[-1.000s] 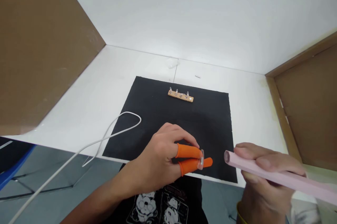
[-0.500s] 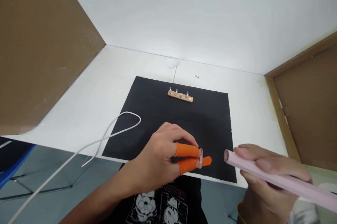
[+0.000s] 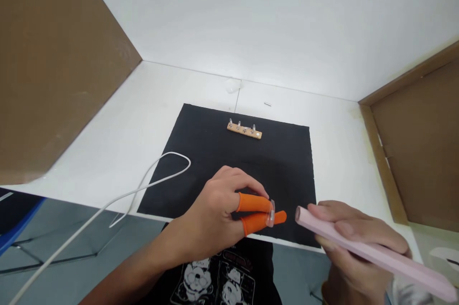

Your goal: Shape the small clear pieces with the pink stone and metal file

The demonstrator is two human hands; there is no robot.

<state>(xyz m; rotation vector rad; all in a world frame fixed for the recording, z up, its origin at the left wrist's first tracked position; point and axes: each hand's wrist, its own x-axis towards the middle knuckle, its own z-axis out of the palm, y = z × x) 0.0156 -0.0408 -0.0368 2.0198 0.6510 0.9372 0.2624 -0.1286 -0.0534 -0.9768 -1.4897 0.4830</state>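
Note:
My left hand (image 3: 222, 204) wears orange finger cots on its thumb and index finger. It pinches a small clear plastic piece (image 3: 271, 214) between them, above the near part of a black mat (image 3: 211, 145). My right hand (image 3: 358, 238) grips a pink faceted rod (image 3: 390, 258), fingers on top and thumb side below. The rod's dark, round end points left at the clear piece, a short gap apart. Toward the mat's far edge lies a wooden strip (image 3: 244, 130) bearing small metal fittings and several upright clear pieces.
A white cable (image 3: 118, 196) loops over the mat's left side and the table edge. Behind the mat, a short metal pin (image 3: 267, 103) and a clear blob (image 3: 232, 86) lie on the white table (image 3: 340, 152). Brown panels (image 3: 60, 66) stand at both sides, a white wall behind.
My right hand has moved left with the pink rod, bringing its tip closer to the clear piece. My left hand keeps its pinch, almost still. The view has shifted very slightly.

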